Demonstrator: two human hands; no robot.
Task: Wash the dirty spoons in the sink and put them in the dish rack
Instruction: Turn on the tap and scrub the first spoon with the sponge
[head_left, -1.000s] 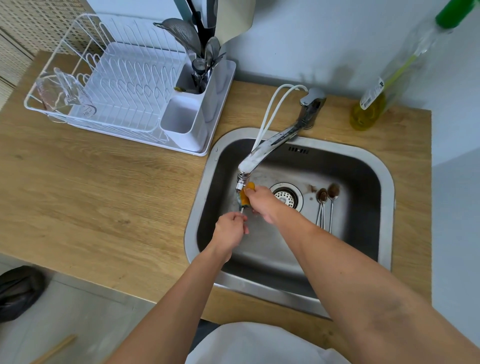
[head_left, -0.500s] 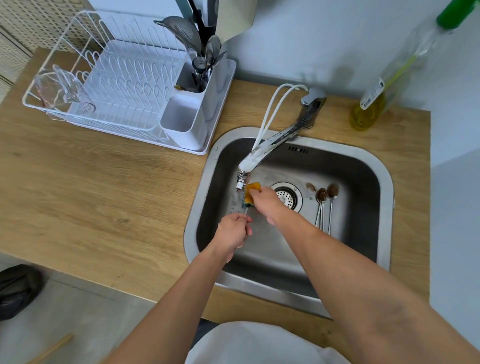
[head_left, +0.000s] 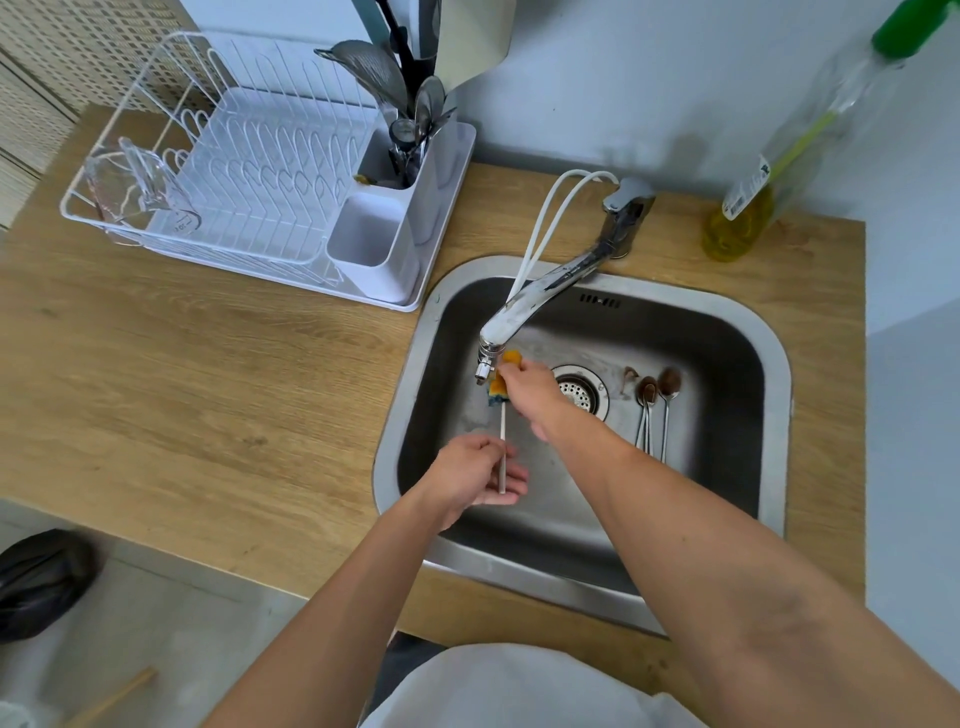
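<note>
Left hand (head_left: 475, 473) slid down to the spoon (head_left: 502, 447) handle's end, pinching it | right hand (head_left: 530, 387) gripped sponge (head_left: 505, 375) on its bowl under faucet (head_left: 540, 291), over sink (head_left: 774, 364) | dirty spoons (head_left: 657, 410) lay beside drain.

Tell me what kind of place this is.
Most likely a small home kitchen: a steel sink set in a wooden counter, a white dish rack holding utensils, and a dish soap bottle by the wall.

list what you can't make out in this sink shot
- Spoon bowl, head view: covered by the sponge and right hand; cleanliness unknown.
- Water flow from faucet: too faint to tell.
- Dirty spoons: handles overlap, exact count unclear.
- Soap bottle: top cut off by frame edge.
</note>
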